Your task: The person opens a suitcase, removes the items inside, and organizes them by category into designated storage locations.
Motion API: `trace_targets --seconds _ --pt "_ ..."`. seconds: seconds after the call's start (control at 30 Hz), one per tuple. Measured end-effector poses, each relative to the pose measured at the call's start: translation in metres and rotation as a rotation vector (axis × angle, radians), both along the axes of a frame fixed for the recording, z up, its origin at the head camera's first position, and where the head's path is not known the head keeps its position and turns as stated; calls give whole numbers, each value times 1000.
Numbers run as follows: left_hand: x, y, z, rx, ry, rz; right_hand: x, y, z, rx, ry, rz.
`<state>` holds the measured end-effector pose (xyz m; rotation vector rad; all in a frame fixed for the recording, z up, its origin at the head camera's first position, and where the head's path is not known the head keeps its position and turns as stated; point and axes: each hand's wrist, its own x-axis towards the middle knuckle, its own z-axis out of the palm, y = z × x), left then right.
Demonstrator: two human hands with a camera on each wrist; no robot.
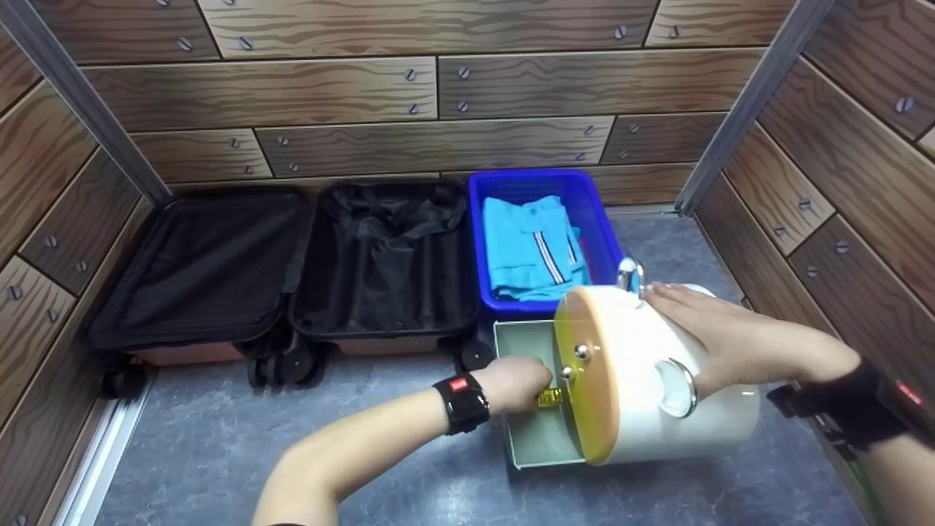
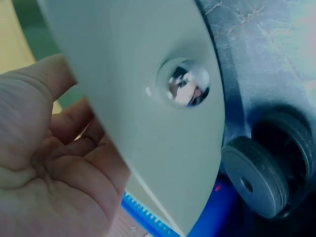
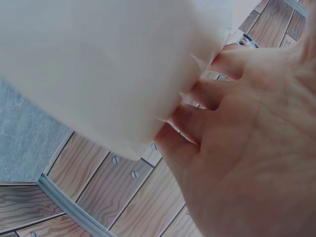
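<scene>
A white rounded storage box (image 1: 657,343) with a yellow-orange front and round silver knobs stands on the floor, its pale drawer (image 1: 537,459) pulled out. My left hand (image 1: 515,383) is in the drawer, fingers curled, with a small shiny yellow packet (image 1: 549,397) at its thumb and fingertips. In the left wrist view the drawer front (image 2: 148,143) with its knob hides those fingertips. My right hand (image 1: 719,336) lies with extended fingers on top of the box, beside its metal handles. The right wrist view shows these fingers (image 3: 217,94) against the white shell.
An open black-lined suitcase (image 1: 394,270) lies at the back left, its other half (image 1: 204,270) beside it and wheels (image 1: 299,364) facing me. Behind the box is a blue basket (image 1: 603,248) holding a folded light-blue shirt (image 1: 529,241). Wood-patterned walls enclose the grey floor.
</scene>
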<state>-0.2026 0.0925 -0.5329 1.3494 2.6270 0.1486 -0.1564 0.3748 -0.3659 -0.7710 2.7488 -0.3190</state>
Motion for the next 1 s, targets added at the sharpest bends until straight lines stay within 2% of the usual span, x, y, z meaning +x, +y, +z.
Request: trace_targets --seconds 0.23,0.5,0.63,0.7,0.8,0.9,1.0 --pt "2 9 -9 -42 1 48 0 0 -1 9 11 5" --pt "4 13 -14 -64 31 58 -1 0 -1 12 20 12" --pt "6 9 -13 -46 61 43 -2 1 -1 6 16 13" --pt "6 5 -9 -6 61 40 -2 1 -1 3 11 11" --pt "9 -9 2 109 34 62 -2 1 -2 3 10 13" --pt "12 -32 13 258 -4 114 -1 1 -3 0 15 8" --pt "17 -62 13 402 -44 186 0 1 -3 1 22 9"
